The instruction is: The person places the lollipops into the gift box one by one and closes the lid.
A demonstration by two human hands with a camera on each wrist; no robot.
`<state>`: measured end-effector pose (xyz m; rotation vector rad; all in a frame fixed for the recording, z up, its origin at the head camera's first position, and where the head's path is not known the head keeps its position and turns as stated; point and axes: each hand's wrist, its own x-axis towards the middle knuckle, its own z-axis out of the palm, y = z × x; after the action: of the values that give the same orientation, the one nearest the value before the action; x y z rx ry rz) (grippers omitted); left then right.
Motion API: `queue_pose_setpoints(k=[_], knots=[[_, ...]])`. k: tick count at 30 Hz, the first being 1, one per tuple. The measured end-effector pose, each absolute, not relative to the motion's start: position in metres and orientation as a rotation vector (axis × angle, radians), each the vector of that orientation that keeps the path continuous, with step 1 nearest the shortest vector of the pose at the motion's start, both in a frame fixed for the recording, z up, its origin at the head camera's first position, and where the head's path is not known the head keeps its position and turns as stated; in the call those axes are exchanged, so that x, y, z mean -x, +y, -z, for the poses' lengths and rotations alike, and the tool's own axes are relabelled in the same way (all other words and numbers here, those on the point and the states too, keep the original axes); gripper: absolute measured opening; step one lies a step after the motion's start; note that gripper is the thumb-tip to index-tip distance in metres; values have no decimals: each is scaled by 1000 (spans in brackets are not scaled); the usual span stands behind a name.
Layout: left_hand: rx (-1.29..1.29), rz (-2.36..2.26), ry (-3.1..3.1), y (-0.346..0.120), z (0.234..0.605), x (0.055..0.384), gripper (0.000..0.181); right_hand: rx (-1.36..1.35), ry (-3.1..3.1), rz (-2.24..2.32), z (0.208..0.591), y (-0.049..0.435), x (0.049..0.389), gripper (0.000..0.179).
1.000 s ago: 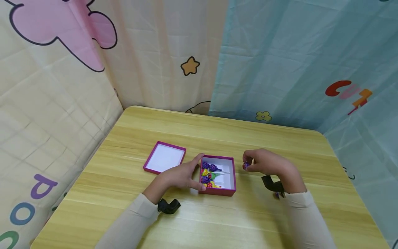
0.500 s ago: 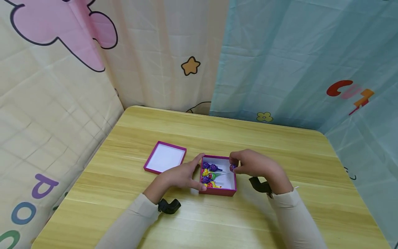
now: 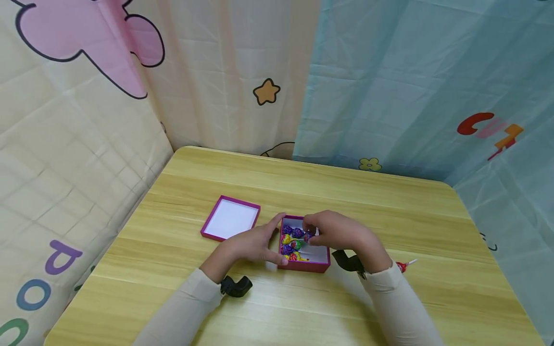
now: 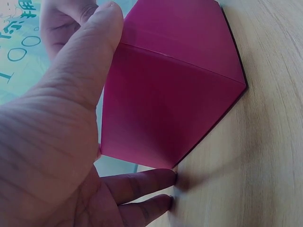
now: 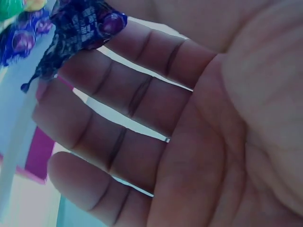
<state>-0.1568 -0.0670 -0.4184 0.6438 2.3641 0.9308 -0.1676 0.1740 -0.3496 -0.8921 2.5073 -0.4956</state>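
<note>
My left hand [image 3: 251, 244] holds a magenta box [image 3: 305, 267] at its left side, the thumb on the front corner and the index finger at the back corner. In the left wrist view the outer walls of the box [image 4: 156, 99] fill the middle. Several wrapped lollipops [image 3: 295, 244], purple, yellow and green, lie along the box's left part. My right hand [image 3: 339, 234] is over the box's right half and pinches a purple-wrapped lollipop [image 5: 85, 28] by its candy end. The white stick points down-left in the right wrist view.
The box's lid [image 3: 231, 219], white inside, lies to the left behind my left hand. A red-wrapped lollipop [image 3: 402, 266] is on the wooden table [image 3: 259, 317], partly behind my right sleeve. Printed curtains [image 3: 372, 86] surround the table's back and sides.
My right hand has moved left with the purple lollipop, from beside the box to inside it. The red lollipop has come into sight past the sleeve. My left hand stays put.
</note>
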Motion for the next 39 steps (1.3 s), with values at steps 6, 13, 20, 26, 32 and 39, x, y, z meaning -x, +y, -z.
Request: queue_pose_setpoints(k=[6,13,20,26,32,39], knots=[[-633,-931,2355,-67,416,156,121,918,2486,538,354,165,165,12],[-614,-942,2347,-67,415,156,119,922,2488,533,358,158,160,12],[-615,-934,2350,-67,416,156,119,940,2527,516,362,154,155,14],[-616,-932,2351,-68,417,156,120,923,2540,505,366,149,154,14],[-617,-935,2345,-68,417,156,120,846,2524,519,370,145,156,14],[-634,-937,2343,-68,417,156,120,762,2511,547,377,142,158,13]])
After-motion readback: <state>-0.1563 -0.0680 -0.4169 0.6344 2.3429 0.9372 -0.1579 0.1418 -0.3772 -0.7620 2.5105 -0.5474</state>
